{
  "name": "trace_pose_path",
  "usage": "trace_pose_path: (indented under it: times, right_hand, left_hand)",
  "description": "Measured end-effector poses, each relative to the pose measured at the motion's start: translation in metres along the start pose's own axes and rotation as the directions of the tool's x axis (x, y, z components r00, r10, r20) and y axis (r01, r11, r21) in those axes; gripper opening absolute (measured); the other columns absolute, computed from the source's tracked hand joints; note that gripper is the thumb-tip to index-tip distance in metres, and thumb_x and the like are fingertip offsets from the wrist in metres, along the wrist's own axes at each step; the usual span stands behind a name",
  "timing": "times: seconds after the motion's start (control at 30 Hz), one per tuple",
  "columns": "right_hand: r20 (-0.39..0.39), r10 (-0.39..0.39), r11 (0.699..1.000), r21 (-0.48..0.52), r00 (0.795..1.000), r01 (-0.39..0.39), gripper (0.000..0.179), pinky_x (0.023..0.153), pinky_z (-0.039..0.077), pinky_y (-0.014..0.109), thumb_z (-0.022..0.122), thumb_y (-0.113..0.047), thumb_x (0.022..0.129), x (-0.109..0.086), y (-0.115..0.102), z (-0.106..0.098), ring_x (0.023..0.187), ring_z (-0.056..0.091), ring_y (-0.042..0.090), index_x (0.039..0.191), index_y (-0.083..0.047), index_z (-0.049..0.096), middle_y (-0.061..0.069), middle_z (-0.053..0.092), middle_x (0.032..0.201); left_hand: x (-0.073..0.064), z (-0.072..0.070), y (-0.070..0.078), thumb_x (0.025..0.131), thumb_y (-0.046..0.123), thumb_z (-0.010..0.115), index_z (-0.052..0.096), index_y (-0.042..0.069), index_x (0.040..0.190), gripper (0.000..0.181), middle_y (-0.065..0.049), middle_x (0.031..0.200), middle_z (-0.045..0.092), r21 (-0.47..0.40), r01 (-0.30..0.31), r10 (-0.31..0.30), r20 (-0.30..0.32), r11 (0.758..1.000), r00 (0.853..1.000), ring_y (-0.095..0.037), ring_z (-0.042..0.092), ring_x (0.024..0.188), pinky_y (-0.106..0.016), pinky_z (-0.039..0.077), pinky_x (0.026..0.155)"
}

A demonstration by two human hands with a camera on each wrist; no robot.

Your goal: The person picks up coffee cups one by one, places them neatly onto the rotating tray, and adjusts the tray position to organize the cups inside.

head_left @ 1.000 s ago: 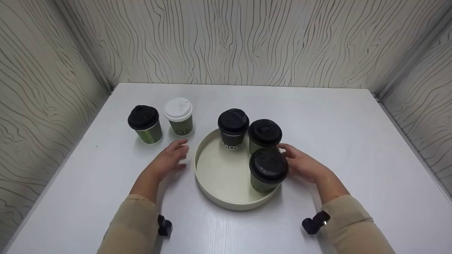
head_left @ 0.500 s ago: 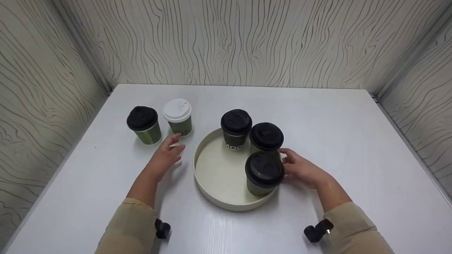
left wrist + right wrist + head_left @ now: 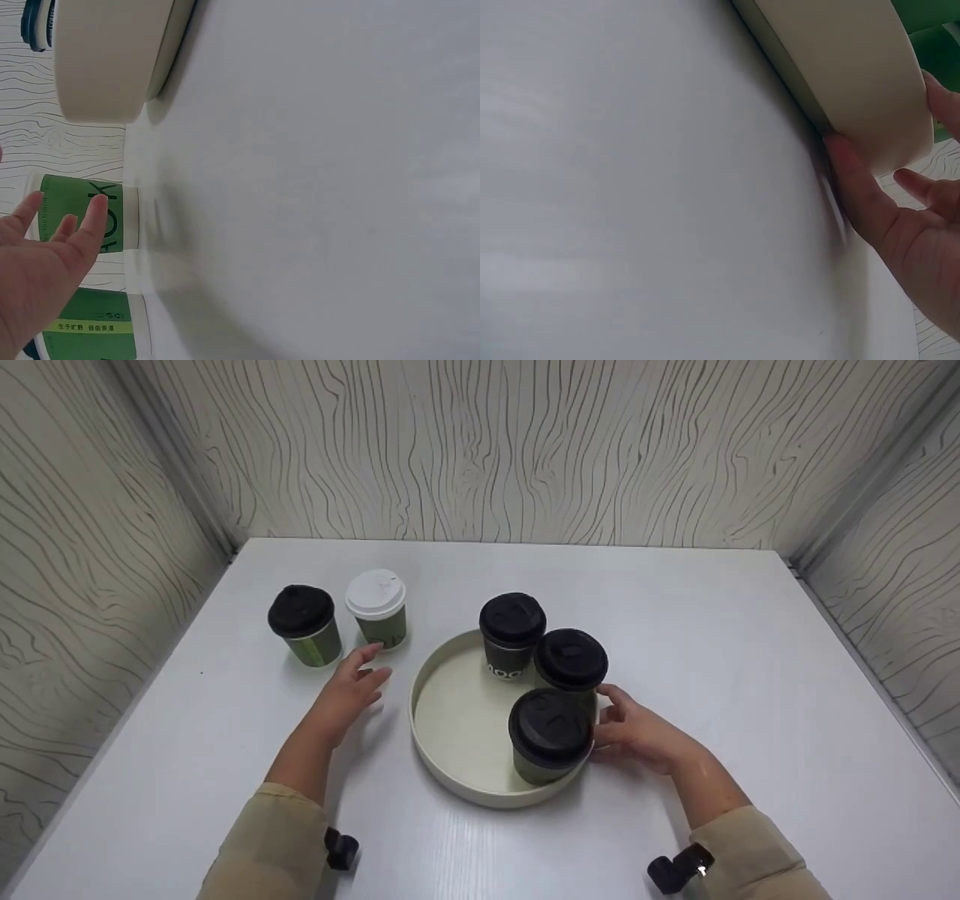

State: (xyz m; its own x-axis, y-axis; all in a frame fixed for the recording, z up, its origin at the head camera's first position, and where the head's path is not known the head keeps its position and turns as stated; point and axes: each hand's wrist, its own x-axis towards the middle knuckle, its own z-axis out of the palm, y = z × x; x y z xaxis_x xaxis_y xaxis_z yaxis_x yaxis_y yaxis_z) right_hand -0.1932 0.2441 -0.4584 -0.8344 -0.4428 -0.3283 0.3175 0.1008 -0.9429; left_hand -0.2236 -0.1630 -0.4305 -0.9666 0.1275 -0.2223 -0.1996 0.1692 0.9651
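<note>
My right hand (image 3: 643, 735) is at the right side of a round cream tray (image 3: 457, 720). In the right wrist view, the thumb lies low against the tray wall (image 3: 855, 90) and a fingertip is at its rim, so the hand holds that edge. Three black-lidded paper coffee cups stand upright in the tray: a dark cup (image 3: 508, 656) at the back, another cup (image 3: 571, 658) at the right, and a green cup (image 3: 541, 769) in front. My left hand (image 3: 341, 697) hovers left of the tray, fingers spread, holding nothing. Its fingertips are near a white-lidded green cup (image 3: 384, 628); contact is unclear.
A green paper cup (image 3: 315, 646) with a black lid stands left of the white-lidded one. The white table (image 3: 697, 622) extends on both sides of the tray. Wood-grain patterned panels (image 3: 480, 450) enclose it at the back and sides.
The tray has turned clockwise: its back cup shifted right, its front cup left and nearer. My right hand moved nearer along with it. My left hand shifted slightly left and farther forward.
</note>
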Motion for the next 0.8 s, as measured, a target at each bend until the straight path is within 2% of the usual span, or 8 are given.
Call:
trace_pose_path:
  times: [0.3,0.5,0.8]
  right_hand:
    - [0.001,0.007,1.0,-0.011,1.0,-0.007,0.085,0.082,0.049,0.046,0.066,-0.005,0.079,-0.003,0.003,0.002,0.088,0.061,0.027,0.141,-0.009,0.009,0.019,0.046,0.105]
    - [0.008,-0.006,0.999,-0.045,1.0,0.006,0.08,0.083,0.048,0.045,0.065,-0.009,0.082,-0.005,0.001,-0.003,0.091,0.061,0.029,0.142,-0.011,0.011,0.019,0.044,0.106]
    - [0.01,-0.021,1.0,-0.014,1.0,0.021,0.084,0.086,0.046,0.046,0.066,-0.007,0.081,0.003,-0.003,-0.015,0.102,0.056,0.032,0.144,-0.014,0.011,0.025,0.026,0.125]
  left_hand:
    - [-0.001,-0.004,-0.004,0.093,0.026,0.052,0.028,0.01,0.141,0.056,-0.013,0.148,0.014,0.013,0.0,0.0,0.01,1.0,1.0,-0.032,0.019,0.134,-0.045,0.035,0.1]
    - [-0.004,-0.004,-0.002,0.093,0.027,0.052,0.029,0.012,0.141,0.055,-0.011,0.149,0.014,0.021,0.029,-0.029,-0.006,0.999,1.0,-0.029,0.02,0.135,-0.043,0.035,0.101]
    - [-0.003,-0.003,0.001,0.092,0.026,0.052,0.029,0.014,0.141,0.055,-0.007,0.149,0.017,0.023,0.021,-0.021,0.0,1.0,1.0,-0.029,0.018,0.136,-0.041,0.036,0.1]
